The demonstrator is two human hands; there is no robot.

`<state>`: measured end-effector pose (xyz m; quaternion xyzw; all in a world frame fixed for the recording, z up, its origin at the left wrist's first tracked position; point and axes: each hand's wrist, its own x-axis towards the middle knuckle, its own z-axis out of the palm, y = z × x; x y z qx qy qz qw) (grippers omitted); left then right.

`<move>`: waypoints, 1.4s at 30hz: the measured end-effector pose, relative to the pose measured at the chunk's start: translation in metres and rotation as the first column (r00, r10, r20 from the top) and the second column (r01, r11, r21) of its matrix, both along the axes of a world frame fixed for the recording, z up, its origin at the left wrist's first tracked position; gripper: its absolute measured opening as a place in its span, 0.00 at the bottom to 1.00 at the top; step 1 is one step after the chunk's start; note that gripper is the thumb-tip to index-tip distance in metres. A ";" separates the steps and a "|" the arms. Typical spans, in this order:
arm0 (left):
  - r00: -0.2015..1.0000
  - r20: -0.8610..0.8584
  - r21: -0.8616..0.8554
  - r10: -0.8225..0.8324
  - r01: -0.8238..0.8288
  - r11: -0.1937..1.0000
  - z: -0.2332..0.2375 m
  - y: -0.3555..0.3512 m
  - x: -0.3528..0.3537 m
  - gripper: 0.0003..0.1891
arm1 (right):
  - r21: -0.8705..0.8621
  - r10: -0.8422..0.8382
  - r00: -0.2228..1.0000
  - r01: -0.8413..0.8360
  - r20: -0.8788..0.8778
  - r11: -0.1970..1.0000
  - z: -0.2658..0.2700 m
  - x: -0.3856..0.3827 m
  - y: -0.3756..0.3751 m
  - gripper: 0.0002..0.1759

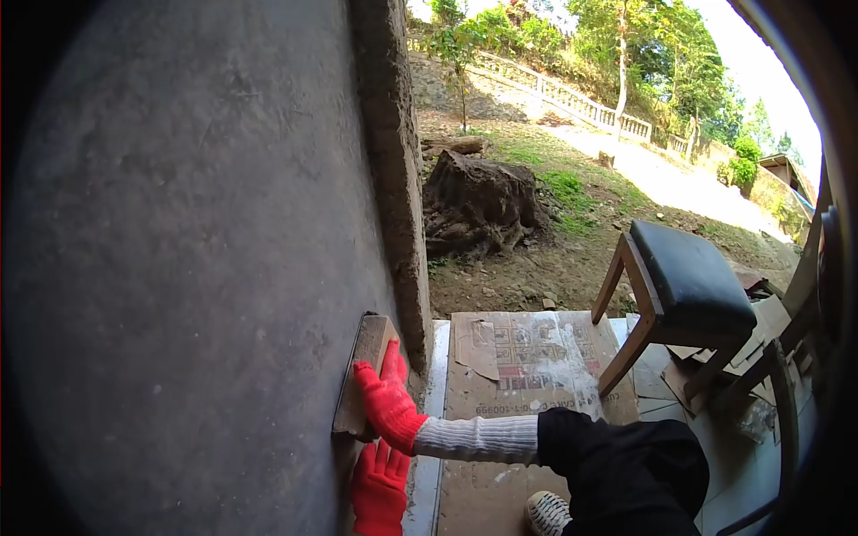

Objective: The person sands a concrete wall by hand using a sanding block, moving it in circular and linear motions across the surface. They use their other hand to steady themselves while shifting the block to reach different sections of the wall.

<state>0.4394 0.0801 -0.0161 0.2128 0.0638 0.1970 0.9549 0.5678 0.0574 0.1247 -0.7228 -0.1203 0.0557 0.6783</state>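
Note:
My right hand [389, 404], in a red glove with a white cuff and black sleeve, grips a wooden float [362, 371] and presses it flat against the grey plastered wall [197, 268] near its corner edge. Just below it, my left hand [380, 489], also in a red glove, rests against the wall with its fingers spread upward and holds nothing. My knee and a patterned shoe [547, 513] show at the bottom.
Flattened cardboard [527, 357] covers the tiled floor beside the wall. A wooden stool with a black seat [688, 281] stands to the right. Beyond lie bare earth, a tree stump [478, 205], a path and trees.

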 end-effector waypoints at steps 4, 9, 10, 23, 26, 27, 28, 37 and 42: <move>0.982 -0.189 -0.322 -0.006 -0.056 0.945 0.063 -0.007 -0.008 0.13 | 0.186 0.060 0.987 -0.031 -0.151 0.982 0.001 0.067 -0.002 0.46; 0.998 -0.058 -0.258 0.000 -0.015 0.966 0.052 -0.001 -0.002 0.12 | -0.027 -0.004 0.994 0.001 -0.108 1.000 -0.011 -0.035 -0.009 0.49; 0.996 -0.080 -0.289 -0.030 0.006 0.957 0.052 0.001 0.000 0.12 | -0.063 0.007 1.000 -0.007 0.011 0.998 -0.015 -0.048 -0.009 0.50; 0.912 -0.408 -0.306 0.047 -0.185 0.934 0.077 -0.004 -0.030 0.17 | 0.109 -0.054 0.995 0.063 -0.080 0.992 -0.047 -0.031 0.003 0.50; 0.915 -0.400 -0.248 0.059 -0.169 0.954 0.084 -0.011 -0.040 0.23 | 0.242 -0.021 0.968 0.083 -0.251 0.967 -0.031 0.041 0.003 0.44; 0.865 -0.491 -0.214 0.103 -0.234 0.948 0.098 -0.017 -0.039 0.26 | 0.352 0.033 0.969 0.057 -0.243 0.934 -0.056 0.082 0.009 0.44; 0.861 -0.497 -0.208 0.107 -0.238 0.949 0.100 -0.019 -0.042 0.26 | 0.379 0.103 0.903 0.070 -0.417 0.923 -0.034 0.082 0.000 0.43; 0.835 -0.534 -0.215 0.136 -0.289 0.933 0.092 -0.014 -0.044 0.20 | 0.145 -0.069 0.993 0.082 -0.097 0.986 -0.059 -0.011 0.001 0.45; 0.815 -0.567 -0.188 0.119 -0.269 0.945 0.101 -0.017 -0.054 0.23 | 0.353 0.004 0.952 0.109 -0.305 0.929 -0.090 0.081 0.014 0.44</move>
